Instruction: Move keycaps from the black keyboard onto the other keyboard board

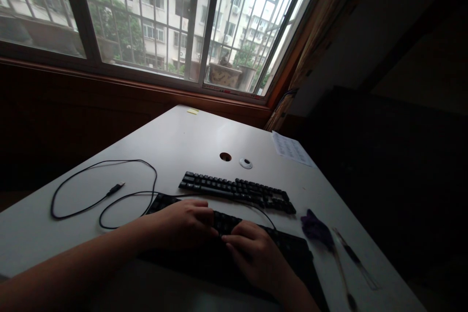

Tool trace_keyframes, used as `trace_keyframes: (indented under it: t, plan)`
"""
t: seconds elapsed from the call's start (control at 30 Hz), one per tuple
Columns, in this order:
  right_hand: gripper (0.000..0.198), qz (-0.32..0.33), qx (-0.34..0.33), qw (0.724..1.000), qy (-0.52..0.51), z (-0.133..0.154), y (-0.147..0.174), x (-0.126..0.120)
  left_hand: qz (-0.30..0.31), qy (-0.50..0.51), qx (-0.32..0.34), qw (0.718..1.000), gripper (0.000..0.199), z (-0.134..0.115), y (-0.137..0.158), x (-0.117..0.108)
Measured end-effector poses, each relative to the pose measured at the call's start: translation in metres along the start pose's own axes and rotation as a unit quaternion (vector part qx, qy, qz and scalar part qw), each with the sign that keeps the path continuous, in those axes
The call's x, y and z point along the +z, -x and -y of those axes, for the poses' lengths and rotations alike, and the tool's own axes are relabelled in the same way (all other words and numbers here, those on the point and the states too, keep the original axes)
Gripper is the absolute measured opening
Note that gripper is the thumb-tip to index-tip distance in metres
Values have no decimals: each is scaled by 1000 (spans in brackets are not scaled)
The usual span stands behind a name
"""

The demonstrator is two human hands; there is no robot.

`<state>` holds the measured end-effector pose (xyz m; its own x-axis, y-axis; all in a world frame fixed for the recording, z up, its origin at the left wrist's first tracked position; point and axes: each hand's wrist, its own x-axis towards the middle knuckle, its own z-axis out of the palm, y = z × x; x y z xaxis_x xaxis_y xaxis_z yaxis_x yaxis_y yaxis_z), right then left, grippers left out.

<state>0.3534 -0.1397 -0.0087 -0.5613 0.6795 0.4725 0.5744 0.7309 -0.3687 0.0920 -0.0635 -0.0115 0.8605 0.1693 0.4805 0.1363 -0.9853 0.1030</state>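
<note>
A black keyboard (292, 248) lies near the front of the white desk, with both hands over its middle. My left hand (186, 224) is closed, its fingers curled down on the keyboard. Close beside it, my right hand (256, 251) has its thumb and fingers pinched together at the keys. Whatever sits between the fingertips of either hand is hidden or too small to name. Just behind the keyboard, black keycaps (219, 185) are laid out in rows, in the order of a key layout. The keyboard's front part is dark and partly covered by the arms.
A black USB cable (115, 188) loops over the desk (197, 141) at left. To the right lie a purple cloth-like item (316, 229) with a thin handle and a wire-ended tool (353, 256). Farther back are a cable hole (225, 157), its round cover (246, 163) and a paper sheet (291, 148).
</note>
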Motion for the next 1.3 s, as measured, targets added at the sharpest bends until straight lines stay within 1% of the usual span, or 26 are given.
trace_keyframes:
  t: [0.03,0.1,0.2,0.33,0.5,0.63,0.77,0.87,1.0,1.07,1.17,1.23,1.3]
  plan:
    - [20,-8,6,1000,-8,0,1,-1,-2,8,-3,1000,7,1,0,-2]
    - [23,-22,12,1000,-14,0,2,-2,-9,11,-12,1000,14,4,1,-6]
    - [23,-20,8,1000,1,0,2,-3,-35,-4,-36,999,13,12,1,-16]
    - [22,4,-1,1000,24,0,0,-2,-87,0,-117,989,17,28,5,-28]
    - [21,4,-12,999,38,1,-1,-2,-124,-6,-181,976,18,43,14,-38]
    - [21,1,-14,999,40,3,-2,-3,-160,-8,-257,953,18,51,18,-43]
    - [21,2,-11,999,33,2,-2,-2,-195,6,-341,920,23,58,22,-46]
    - [23,-7,-3,1000,29,-3,-1,-2,-223,15,-386,895,26,65,25,-49]
    - [21,-50,24,997,58,-21,-6,-11,-259,24,-427,866,29,76,31,-52]
    - [18,-60,58,994,75,-37,-14,-19,-269,31,-440,856,30,82,35,-52]
    - [18,-54,114,985,120,-67,-30,-29,-278,31,-454,846,30,89,39,-51]
    - [20,-26,147,973,178,-87,-40,-33,-282,27,-459,842,30,93,42,-49]
    - [23,-18,158,967,201,-104,-49,-33,-282,21,-462,841,30,96,44,-48]
